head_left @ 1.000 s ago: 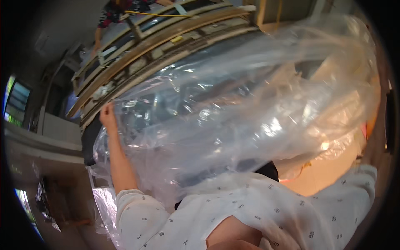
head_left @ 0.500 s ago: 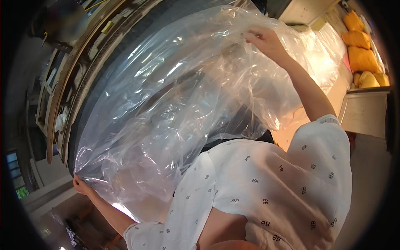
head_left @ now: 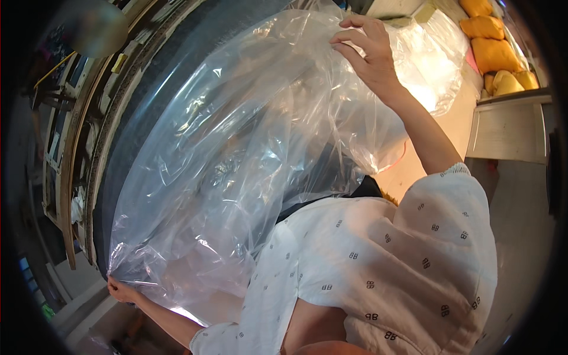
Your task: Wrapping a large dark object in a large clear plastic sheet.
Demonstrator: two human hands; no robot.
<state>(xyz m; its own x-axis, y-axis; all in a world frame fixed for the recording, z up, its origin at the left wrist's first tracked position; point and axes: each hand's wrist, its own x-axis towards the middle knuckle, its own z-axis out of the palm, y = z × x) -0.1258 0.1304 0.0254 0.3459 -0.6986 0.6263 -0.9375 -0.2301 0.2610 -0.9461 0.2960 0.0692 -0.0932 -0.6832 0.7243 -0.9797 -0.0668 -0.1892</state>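
Observation:
A large clear plastic bag (head_left: 236, 148) is stretched out in front of me, wrinkled and shiny, filling most of the view. My right hand (head_left: 367, 56) pinches its upper edge at the top of the picture, arm raised. My left hand (head_left: 121, 291) grips the bag's lower corner at the bottom left, arm stretched out. My white patterned top (head_left: 384, 266) fills the lower right. A dark surface (head_left: 142, 124) shows behind and through the plastic.
Wooden frames and shelving (head_left: 71, 148) curve along the left side. Several yellow-orange cushions (head_left: 491, 35) lie at the top right beside a pale cabinet (head_left: 509, 127). A light floor (head_left: 449, 118) shows past the bag's right edge.
The view has swung round: the bag was spread across the top, now it stretches diagonally. My right hand has come into view holding the top edge, and my left hand has dropped to the lower left.

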